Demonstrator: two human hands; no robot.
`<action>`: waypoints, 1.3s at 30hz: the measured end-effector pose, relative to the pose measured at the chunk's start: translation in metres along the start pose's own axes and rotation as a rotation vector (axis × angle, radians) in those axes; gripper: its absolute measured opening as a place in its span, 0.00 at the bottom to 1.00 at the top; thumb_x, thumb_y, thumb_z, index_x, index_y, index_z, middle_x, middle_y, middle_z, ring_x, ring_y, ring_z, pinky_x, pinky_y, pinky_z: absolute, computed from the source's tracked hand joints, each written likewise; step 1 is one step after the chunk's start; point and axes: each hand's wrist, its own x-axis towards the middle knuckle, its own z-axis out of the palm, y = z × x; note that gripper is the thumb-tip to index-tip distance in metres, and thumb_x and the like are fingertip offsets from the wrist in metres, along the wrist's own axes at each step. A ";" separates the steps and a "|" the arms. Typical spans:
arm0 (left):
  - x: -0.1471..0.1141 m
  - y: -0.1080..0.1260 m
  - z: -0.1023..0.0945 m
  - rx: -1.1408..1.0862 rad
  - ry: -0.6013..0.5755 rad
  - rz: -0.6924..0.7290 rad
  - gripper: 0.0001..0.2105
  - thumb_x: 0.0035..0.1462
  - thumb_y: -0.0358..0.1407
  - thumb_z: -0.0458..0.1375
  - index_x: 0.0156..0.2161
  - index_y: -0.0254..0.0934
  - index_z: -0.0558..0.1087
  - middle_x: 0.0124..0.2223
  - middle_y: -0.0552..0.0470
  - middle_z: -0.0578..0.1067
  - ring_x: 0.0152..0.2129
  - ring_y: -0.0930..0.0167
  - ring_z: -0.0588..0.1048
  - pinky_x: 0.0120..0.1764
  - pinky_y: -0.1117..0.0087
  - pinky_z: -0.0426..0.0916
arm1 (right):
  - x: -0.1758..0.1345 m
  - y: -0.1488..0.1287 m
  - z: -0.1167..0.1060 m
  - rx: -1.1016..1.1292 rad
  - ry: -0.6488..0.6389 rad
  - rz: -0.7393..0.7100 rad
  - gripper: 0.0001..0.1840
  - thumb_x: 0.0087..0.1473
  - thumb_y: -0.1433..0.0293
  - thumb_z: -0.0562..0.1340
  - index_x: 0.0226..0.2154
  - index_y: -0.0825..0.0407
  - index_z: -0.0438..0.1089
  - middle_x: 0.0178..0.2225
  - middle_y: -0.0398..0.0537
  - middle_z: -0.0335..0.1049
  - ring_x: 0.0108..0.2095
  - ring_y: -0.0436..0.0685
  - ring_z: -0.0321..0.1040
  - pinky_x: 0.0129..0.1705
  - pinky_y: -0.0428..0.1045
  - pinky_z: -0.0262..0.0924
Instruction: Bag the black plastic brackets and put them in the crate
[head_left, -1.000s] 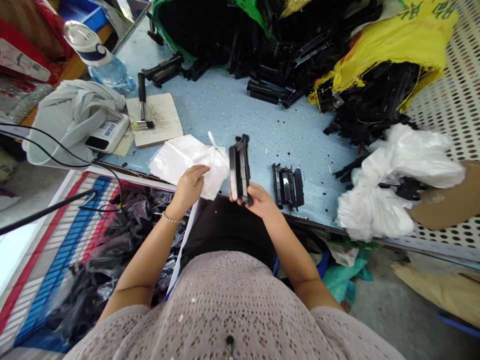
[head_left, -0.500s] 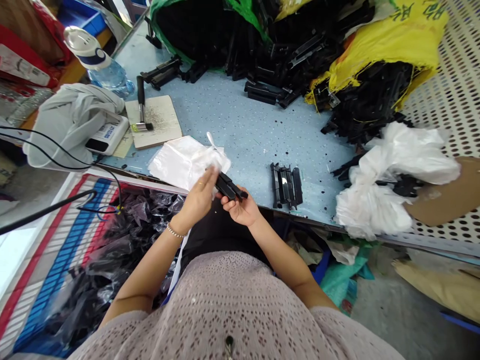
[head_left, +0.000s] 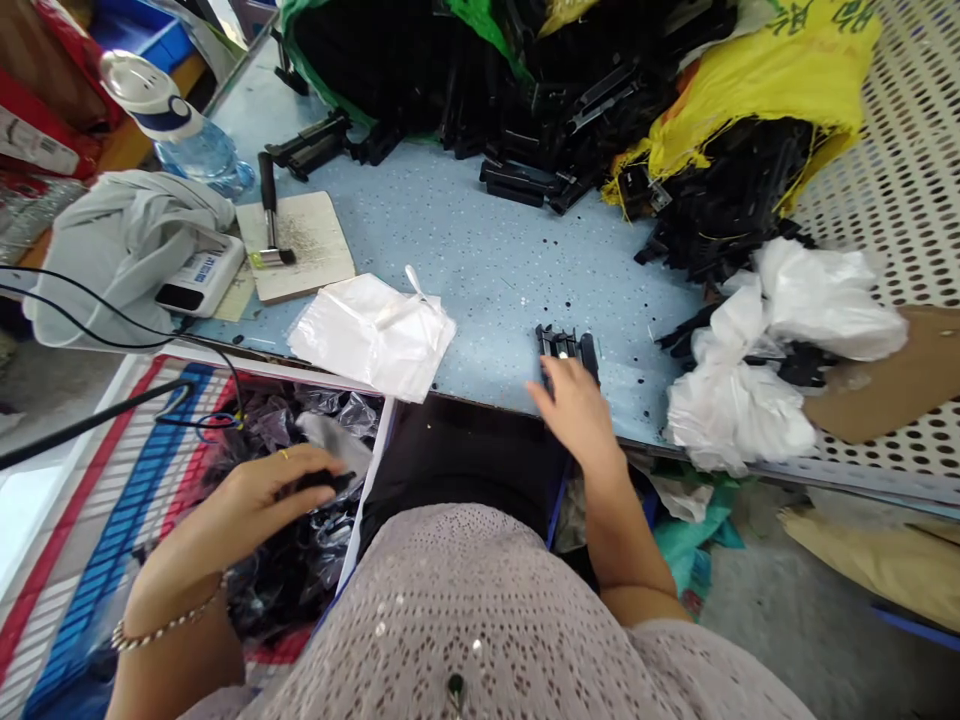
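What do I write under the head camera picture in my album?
Left hand holding a black piece above dark plastic, right hand over black parts on a blue table.

left hand carried black part over to striped bag; right hand released it, moved to parts row.

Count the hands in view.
2: the left hand, over the pile of bagged dark items, holding a dark part; the right hand, at the black parts on the blue table. No others show.
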 end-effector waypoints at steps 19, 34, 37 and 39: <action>0.141 0.022 0.058 -0.032 0.671 0.074 0.21 0.45 0.43 0.73 0.43 0.38 0.74 0.46 0.40 0.76 0.43 0.58 0.75 0.47 0.58 0.71 | 0.016 0.043 0.013 -0.516 -0.008 0.246 0.17 0.65 0.67 0.58 0.53 0.60 0.67 0.46 0.69 0.74 0.46 0.72 0.76 0.46 0.59 0.68; 0.181 0.027 0.061 -0.452 0.677 0.010 0.19 0.41 0.27 0.67 0.41 0.39 0.72 0.29 0.60 0.67 0.25 0.75 0.67 0.33 0.72 0.64 | 0.090 -0.061 0.100 1.485 -0.629 0.127 0.13 0.49 0.65 0.75 0.36 0.52 0.78 0.33 0.47 0.79 0.34 0.55 0.76 0.43 0.53 0.75; 0.180 0.023 0.056 -0.645 0.617 -0.013 0.19 0.41 0.31 0.69 0.41 0.38 0.73 0.29 0.59 0.70 0.24 0.76 0.67 0.30 0.73 0.63 | 0.104 -0.070 0.109 1.518 -0.637 0.188 0.09 0.49 0.69 0.74 0.34 0.54 0.78 0.32 0.47 0.80 0.33 0.54 0.76 0.42 0.51 0.76; 0.177 0.019 0.051 -0.733 0.543 -0.053 0.16 0.45 0.38 0.69 0.40 0.36 0.76 0.28 0.56 0.72 0.22 0.75 0.66 0.27 0.72 0.61 | 0.104 -0.065 0.108 1.533 -0.626 0.195 0.08 0.50 0.70 0.73 0.35 0.53 0.79 0.34 0.47 0.81 0.35 0.54 0.76 0.42 0.50 0.76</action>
